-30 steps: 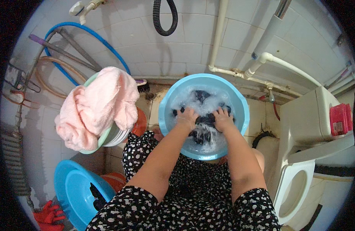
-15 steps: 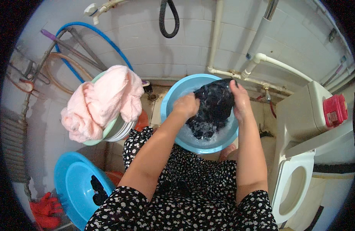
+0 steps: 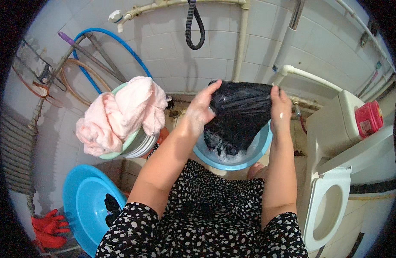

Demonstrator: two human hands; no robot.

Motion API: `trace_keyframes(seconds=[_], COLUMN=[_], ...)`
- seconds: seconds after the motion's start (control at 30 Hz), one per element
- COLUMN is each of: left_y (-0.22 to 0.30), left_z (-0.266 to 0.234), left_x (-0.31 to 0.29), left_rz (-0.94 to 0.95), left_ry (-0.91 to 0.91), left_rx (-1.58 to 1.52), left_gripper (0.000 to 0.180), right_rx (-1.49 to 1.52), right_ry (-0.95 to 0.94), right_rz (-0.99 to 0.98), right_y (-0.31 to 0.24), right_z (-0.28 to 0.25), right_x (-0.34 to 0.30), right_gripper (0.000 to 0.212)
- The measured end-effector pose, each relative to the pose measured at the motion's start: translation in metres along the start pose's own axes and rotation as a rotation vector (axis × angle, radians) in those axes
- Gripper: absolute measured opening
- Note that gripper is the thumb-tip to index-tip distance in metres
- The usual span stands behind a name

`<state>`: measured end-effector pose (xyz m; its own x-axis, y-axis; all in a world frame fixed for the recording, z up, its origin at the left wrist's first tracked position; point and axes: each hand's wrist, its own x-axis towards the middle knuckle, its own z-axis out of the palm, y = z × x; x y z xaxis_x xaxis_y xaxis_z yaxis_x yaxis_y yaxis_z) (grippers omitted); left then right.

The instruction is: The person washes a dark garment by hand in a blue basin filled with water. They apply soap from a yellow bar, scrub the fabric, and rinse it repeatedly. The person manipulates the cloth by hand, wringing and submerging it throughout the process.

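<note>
A wet black cloth point(image 3: 238, 114), perhaps a garment, hangs stretched between my two hands above a light blue basin point(image 3: 232, 165). My left hand point(image 3: 202, 105) grips its upper left corner, with the thumb side up and wet skin showing. At the upper right corner my right hand point(image 3: 281, 105) is closed on the same cloth, fingers partly behind it. The cloth's lower end dips into sudsy water point(image 3: 221, 148) in the basin. Its exact kind does not show.
Left of the basin, a pink fluffy cloth point(image 3: 125, 114) is heaped on a pale green tub. A second blue basin point(image 3: 84, 202) holds something black point(image 3: 112, 210). Red gloves point(image 3: 49, 228) lie lower left. A toilet point(image 3: 331, 210) stands right; pipes and a black hose point(image 3: 193, 26) line the wall.
Both hands have risen, lifting the black cloth partly out of the water and spreading it wide. My left hand has moved up to the cloth's corner. The view has shifted slightly.
</note>
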<state>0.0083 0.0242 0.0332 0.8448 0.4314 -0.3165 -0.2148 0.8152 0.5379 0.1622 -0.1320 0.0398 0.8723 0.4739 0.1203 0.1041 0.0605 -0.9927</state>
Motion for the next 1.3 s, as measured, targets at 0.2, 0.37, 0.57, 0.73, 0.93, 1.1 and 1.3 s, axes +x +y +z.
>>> trace_keyframes(seconds=[0.2, 0.37, 0.57, 0.73, 0.93, 1.1, 1.3], left_y=[0.040, 0.071, 0.028, -0.021, -0.095, -0.109, -0.137], left_z=[0.037, 0.003, -0.069, -0.085, -0.087, -0.113, -0.167], left_x=[-0.023, -0.026, 0.011, 0.041, 0.036, 0.063, 0.108], left_rz=[0.115, 0.278, 0.383, 0.751, -0.027, -0.325, -0.529], left_ry=[0.015, 0.320, 0.435, 0.431, -0.138, -0.185, -0.109], left_rx=[0.103, 0.097, 0.391, 1.837, 2.479, 2.498, 2.306], left_gripper=[0.022, 0.015, 0.016, 0.030, 0.068, 0.066, 0.054], right_rx=[-0.059, 0.375, -0.342, -1.027, -1.565, -1.690, -1.666], right_ry=[0.336, 0.438, 0.318, -0.215, -0.875, -0.991, -1.005], right_rz=[-0.322, -0.222, -0.107, -0.029, 0.102, 0.094, 0.072], right_y=[-0.040, -0.029, 0.052, 0.076, 0.134, 0.161, 0.191], right_z=[-0.026, -0.040, -0.048, 0.006, 0.020, 0.029, 0.030], right_x=[-0.002, 0.015, 0.045, 0.000, -0.026, -0.026, -0.024], right_gripper=[0.040, 0.034, 0.041, 0.061, 0.108, 0.108, 0.070])
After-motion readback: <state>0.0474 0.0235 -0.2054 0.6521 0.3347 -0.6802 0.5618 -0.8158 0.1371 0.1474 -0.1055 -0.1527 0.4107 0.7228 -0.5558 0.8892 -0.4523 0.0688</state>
